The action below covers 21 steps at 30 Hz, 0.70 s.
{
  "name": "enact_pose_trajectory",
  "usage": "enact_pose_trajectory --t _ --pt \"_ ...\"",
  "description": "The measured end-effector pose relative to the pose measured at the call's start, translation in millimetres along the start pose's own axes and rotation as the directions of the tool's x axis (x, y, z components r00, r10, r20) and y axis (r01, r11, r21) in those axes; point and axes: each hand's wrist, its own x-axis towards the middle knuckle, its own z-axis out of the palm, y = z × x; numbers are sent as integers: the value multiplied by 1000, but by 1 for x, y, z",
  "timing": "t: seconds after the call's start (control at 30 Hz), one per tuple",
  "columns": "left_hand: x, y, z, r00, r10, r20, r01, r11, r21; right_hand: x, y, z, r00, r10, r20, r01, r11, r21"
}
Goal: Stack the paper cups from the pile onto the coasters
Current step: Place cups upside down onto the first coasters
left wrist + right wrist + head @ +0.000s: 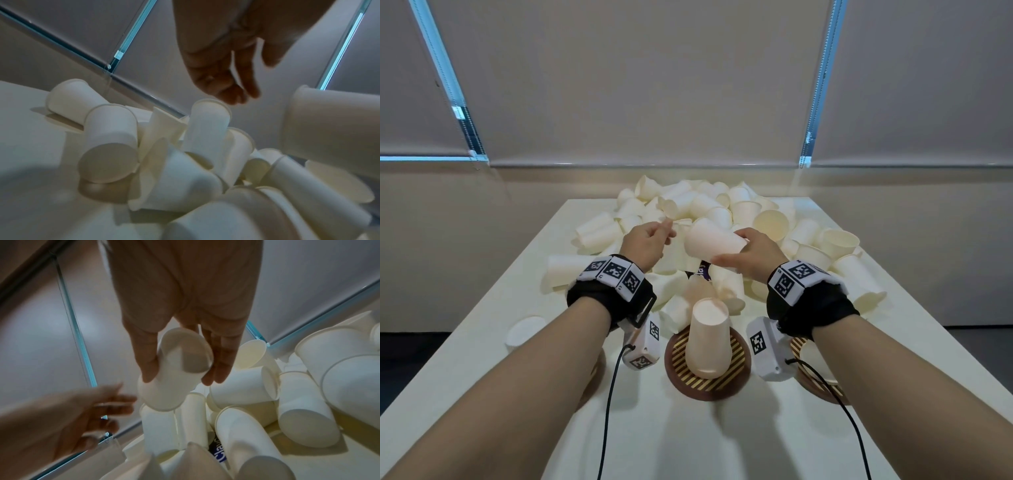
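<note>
My right hand (pixel 732 246) grips a white paper cup (pixel 710 244) on its side above the pile of paper cups (pixel 722 209), thumb and fingers around its wall (pixel 176 369). My left hand (pixel 669 228) hovers just left of that cup's rim, fingers loosely extended and holding nothing (pixel 236 91). Nearer me, an upside-down cup stack (pixel 707 339) stands on the middle striped coaster (pixel 678 375). The right coaster (pixel 822 392) is mostly hidden by my right wrist camera. My left forearm covers almost all of a left coaster (pixel 599 371).
One loose cup (pixel 525 334) lies alone near the table's left edge. A dark blue printed wrapper (pixel 702 272) peeks out under the pile. The pale table (pixel 465 370) runs back to a wall with closed blinds.
</note>
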Motion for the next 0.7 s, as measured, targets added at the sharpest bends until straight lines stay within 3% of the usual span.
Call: enact_pose_trajectory --t 0.07,0.13,0.23,0.53,0.63,0.7 --pt "-3 -9 -2 999 -30 -39 36 982 185 0 4 -4 998 39 -45 -39 999 8" --pt "-8 -17 2 989 -87 116 37 926 376 0 9 -9 994 71 -82 -72 997 -4" --pt "-19 -24 14 937 -166 308 -36 830 557 1 14 -12 989 112 -100 -115 993 -23" --pt "-30 -38 33 887 -216 408 -180 652 736 1 21 -17 987 133 -86 -141 985 -95" --pt "-29 -41 34 881 -240 408 -154 671 726 1 24 -19 987 144 -73 -151 982 -111" --pt "-27 -43 31 890 -238 389 -87 748 658 1 25 -20 986 151 -68 -158 979 -128"
